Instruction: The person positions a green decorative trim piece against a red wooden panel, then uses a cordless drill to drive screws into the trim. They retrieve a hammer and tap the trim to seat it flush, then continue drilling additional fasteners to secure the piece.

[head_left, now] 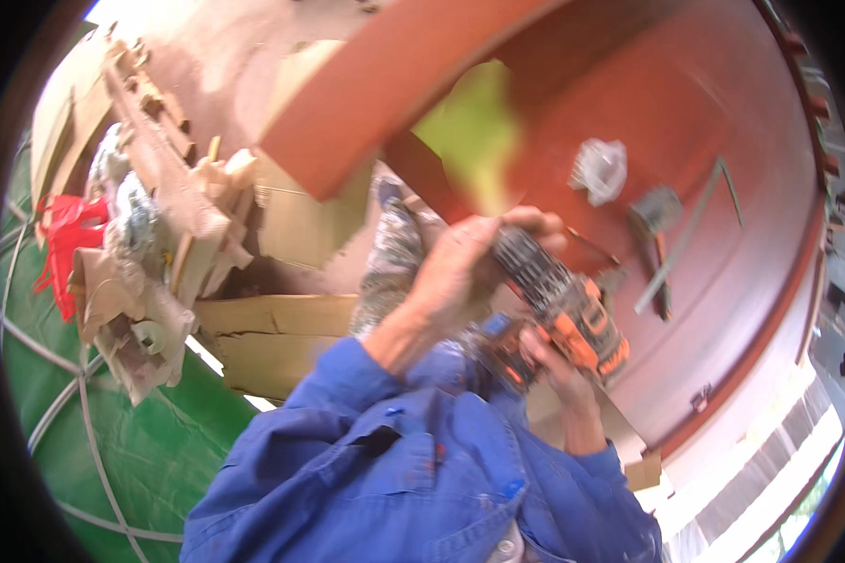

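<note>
My right hand (563, 373) is closed on the handle of an orange and black cordless drill (577, 324), held at an angle in front of my body. My left hand (458, 267) is at the drill's chuck end, its fingers bent; whether it grips the chuck or something small there cannot be told. Beyond my left fingertips is a blurred yellow-green shape (486, 134), lying across the view of a red-brown board (394, 91). My sleeves are blue.
On the red-brown surface (732, 232) to the right lie a crumpled clear plastic bag (600, 170), a hammer-like tool (658, 225) and a folded metal strip (683, 239). Cardboard (289, 324), scrap boards (162, 162) and a red bag (70, 239) are on the left, above green sheeting (169, 436).
</note>
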`<state>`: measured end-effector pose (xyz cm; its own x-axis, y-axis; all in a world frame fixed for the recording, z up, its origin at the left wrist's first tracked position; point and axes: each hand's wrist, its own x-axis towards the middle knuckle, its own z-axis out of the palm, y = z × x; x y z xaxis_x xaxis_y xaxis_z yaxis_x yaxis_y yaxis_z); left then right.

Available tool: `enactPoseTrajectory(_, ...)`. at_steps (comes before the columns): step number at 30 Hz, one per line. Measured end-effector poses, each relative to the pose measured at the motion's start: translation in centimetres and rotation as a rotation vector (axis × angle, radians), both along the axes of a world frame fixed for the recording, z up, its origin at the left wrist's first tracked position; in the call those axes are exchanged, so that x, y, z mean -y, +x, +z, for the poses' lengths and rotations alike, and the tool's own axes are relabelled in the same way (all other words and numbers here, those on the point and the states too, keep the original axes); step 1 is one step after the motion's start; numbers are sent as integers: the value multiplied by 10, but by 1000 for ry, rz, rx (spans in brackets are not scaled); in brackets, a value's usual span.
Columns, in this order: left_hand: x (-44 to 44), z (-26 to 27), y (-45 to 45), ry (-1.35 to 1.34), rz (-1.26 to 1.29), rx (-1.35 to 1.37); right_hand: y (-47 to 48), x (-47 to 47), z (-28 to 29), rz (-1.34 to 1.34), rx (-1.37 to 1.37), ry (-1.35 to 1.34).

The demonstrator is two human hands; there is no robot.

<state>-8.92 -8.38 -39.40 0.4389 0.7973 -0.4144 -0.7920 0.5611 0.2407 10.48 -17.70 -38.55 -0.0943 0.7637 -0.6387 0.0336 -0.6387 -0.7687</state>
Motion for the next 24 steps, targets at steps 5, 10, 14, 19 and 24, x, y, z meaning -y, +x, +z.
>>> enactPoseTrajectory(5, -29, -43, -53, -225, 150, -47, -55, -22, 25, -89, -43, -161)
enactPoseTrajectory(10, -47, -87, -93, 262, -536, -1117, -71, -55, 36, -221, 132, -148)
enactPoseTrajectory(14, -32, -120, -90, 965, -553, -1744, -60, -89, 18, -432, 157, -212)
enactPoseTrajectory(19, -81, -116, -59, 75, -515, -225, -64, -148, 0, -214, 278, -173)
enactPoseTrajectory(24, -104, -147, 11, -94, -313, 157, -48, -172, -27, -164, 335, -274)
